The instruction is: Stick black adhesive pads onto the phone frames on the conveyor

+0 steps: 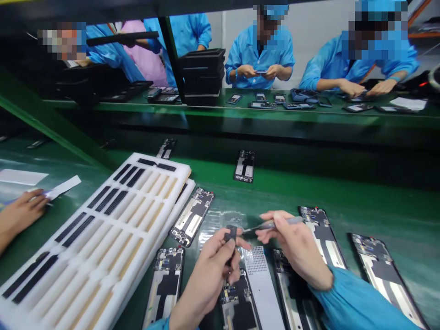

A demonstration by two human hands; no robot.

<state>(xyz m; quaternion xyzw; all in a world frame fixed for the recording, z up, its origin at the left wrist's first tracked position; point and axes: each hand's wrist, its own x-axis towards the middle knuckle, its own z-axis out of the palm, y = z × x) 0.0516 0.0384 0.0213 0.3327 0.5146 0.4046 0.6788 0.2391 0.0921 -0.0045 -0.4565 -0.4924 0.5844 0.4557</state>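
Observation:
My left hand [220,256] pinches a small black part [231,233] between thumb and fingers; its exact kind I cannot make out. In my right hand [292,243] is a pair of tweezers [264,225], the tip pointing left, close to the black part. Under my left hand lies an opened phone [239,302], partly covered by it. Beside that phone is a white sheet with rows of small dark dots [257,261]. Another opened phone [292,293] sits below my right wrist, partly hidden by the sleeve.
A white foam tray [117,229] with slots, some holding black strips, lies left on another tray. More opened phones [193,215] surround my hands; one phone [244,166] lies on the green strip ahead. At left a co-worker's hand [27,208] holds white paper. Co-workers sit behind a shelf [220,107].

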